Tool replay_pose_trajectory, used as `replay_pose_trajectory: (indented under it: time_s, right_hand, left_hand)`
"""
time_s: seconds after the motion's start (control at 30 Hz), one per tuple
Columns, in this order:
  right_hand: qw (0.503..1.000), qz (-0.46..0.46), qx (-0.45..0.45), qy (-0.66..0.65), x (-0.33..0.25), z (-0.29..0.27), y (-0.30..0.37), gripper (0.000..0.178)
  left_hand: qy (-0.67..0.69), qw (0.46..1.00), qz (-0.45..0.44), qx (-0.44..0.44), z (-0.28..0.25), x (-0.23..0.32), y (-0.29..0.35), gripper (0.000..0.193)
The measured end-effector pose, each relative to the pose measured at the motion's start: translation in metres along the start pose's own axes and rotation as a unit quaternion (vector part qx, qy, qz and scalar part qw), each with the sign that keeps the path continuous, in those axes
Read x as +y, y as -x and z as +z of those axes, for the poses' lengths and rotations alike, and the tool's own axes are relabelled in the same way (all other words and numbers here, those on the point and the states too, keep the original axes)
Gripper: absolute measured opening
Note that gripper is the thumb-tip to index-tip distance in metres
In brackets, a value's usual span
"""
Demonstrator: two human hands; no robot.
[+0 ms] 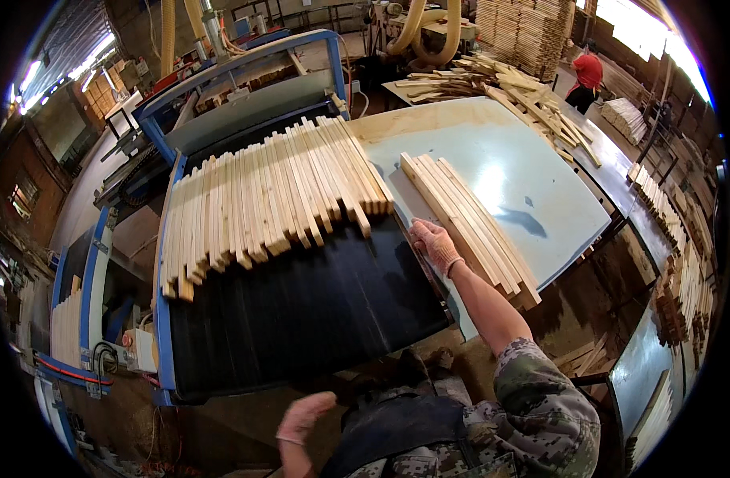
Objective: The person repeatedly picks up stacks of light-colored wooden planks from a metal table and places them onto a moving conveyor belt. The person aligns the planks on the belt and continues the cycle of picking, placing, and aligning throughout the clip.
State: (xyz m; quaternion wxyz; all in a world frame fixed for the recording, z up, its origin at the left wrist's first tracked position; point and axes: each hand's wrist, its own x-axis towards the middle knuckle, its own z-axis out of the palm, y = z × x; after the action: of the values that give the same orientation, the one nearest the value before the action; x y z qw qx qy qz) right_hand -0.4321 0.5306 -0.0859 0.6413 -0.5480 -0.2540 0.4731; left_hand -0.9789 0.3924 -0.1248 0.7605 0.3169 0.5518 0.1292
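Observation:
My right hand (435,245), in a pale pinkish work glove, is over the seam between the black conveyor belt (317,319) and the light-blue tabletop (556,187). Its fingers are curled, and what they hold, if anything, is hidden. Just right of it, several long wooden strips (468,223) lie side by side on the tabletop. My left hand (305,416), also gloved, hangs low in front of the belt with its fingers stretched out and nothing in them. A wide row of wooden strips (261,195) lies across the far part of the belt, their near ends uneven.
A blue machine frame (241,68) spans the belt's far end. Loose strips (532,95) are heaped behind the tabletop, near tall wood stacks (520,36). A person in red (588,72) stands at the back right. A grey box with cables (142,350) is left of the belt.

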Motion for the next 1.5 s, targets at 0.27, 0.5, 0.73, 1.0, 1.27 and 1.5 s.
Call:
replay_pose_trajectory:
  time_s: [0.27, 0.5, 0.73, 1.0, 1.27, 1.5]
  right_hand:
    - [0.999, -0.005, -0.035, 0.039, 0.016, -0.004, 0.044, 0.062]
    - [0.931, 0.265, -0.237, -0.076, 0.049, -0.032, 0.24, 0.059]
    - [0.882, 0.34, 0.106, 0.309, 0.206, -0.209, 0.371, 0.051]
    - [0.779, 0.489, 0.314, 0.237, 0.299, -0.33, 0.556, 0.042]
    - [0.793, 0.48, 0.375, 0.014, 0.328, -0.406, 0.647, 0.043]
    - [0.856, 0.312, 0.39, 0.134, 0.336, -0.484, 0.675, 0.036]
  left_hand:
    - [-0.443, 0.883, -0.085, 0.131, -0.001, -0.215, -0.121, 0.045]
    - [-0.491, 0.863, -0.12, 0.025, 0.022, -0.219, -0.145, 0.032]
    - [-0.803, 0.57, -0.032, -0.169, 0.015, -0.189, -0.229, 0.019]
    - [-0.473, 0.876, -0.097, 0.01, 0.14, -0.115, -0.295, 0.026]
    - [-0.692, 0.719, 0.049, -0.035, 0.329, -0.238, -0.296, 0.051]
    - [-0.638, 0.767, 0.041, -0.046, 0.539, -0.202, -0.254, 0.061]
